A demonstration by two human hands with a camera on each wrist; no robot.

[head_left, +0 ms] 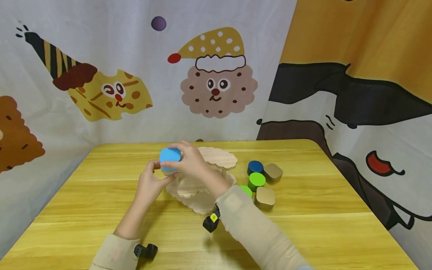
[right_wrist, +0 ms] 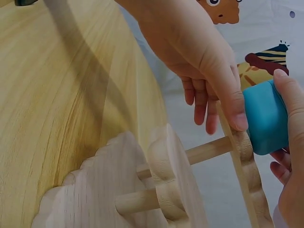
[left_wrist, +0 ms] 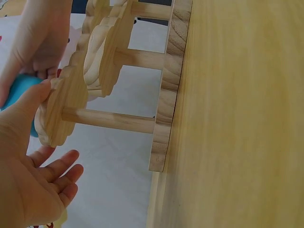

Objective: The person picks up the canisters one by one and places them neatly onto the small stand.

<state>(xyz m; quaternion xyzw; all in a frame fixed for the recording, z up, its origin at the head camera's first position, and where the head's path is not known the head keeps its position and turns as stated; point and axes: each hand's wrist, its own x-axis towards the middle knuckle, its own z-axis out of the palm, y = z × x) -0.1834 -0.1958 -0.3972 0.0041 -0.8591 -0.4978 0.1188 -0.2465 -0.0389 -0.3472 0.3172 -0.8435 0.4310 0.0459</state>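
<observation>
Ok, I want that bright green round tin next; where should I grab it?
Take the green tin from above, fingers across its round side wall, left and right. It stands upright, lid up, and the dark blue tin and beige tins crowd its back and front.

Bright, even light overall, no harsh glare. Head view sharp w/ slight wide-angle bend at edges; soft shadows under the forearms on the table (head_left: 303, 225). Left wrist view: table surface washed pale, backdrop behind the wooden stand (left_wrist: 102, 71) nearly blown out. Right wrist view: dark diagonal arm shadow across the wood grain; near stand edge a bit soft, backdrop prints blurry.
</observation>
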